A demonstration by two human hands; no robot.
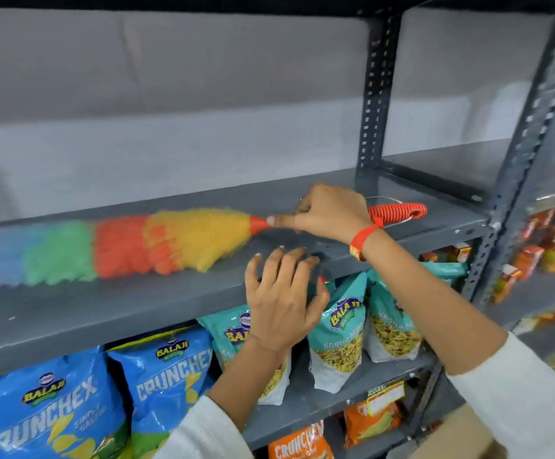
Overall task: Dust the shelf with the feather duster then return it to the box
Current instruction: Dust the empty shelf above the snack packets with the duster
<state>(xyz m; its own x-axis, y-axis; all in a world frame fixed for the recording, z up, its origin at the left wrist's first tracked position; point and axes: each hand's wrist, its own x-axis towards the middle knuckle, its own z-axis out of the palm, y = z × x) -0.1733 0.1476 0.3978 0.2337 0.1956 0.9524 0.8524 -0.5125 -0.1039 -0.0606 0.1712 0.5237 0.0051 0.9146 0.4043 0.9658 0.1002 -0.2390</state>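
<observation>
My right hand [327, 213] is curled tight around the red ribbed handle of the feather duster [120, 245], forefinger stretched along the neck toward the plumes, wrist bent down with a red band [362, 238] on it and the forearm reaching up from the lower right. My left hand [281, 299] holds nothing; it hangs flat with fingers spread and fingertips up, just in front of the shelf [170, 303] edge, below the handle. The duster lies along the grey shelf board, its handle end poking out past my right hand toward the upright post [377, 94]. Its fluffy head runs leftward from my hand in bands of yellow, orange, green and blue, blurred. Under the shelf stand blue snack bags [47, 405] and teal ones [339, 329].
</observation>
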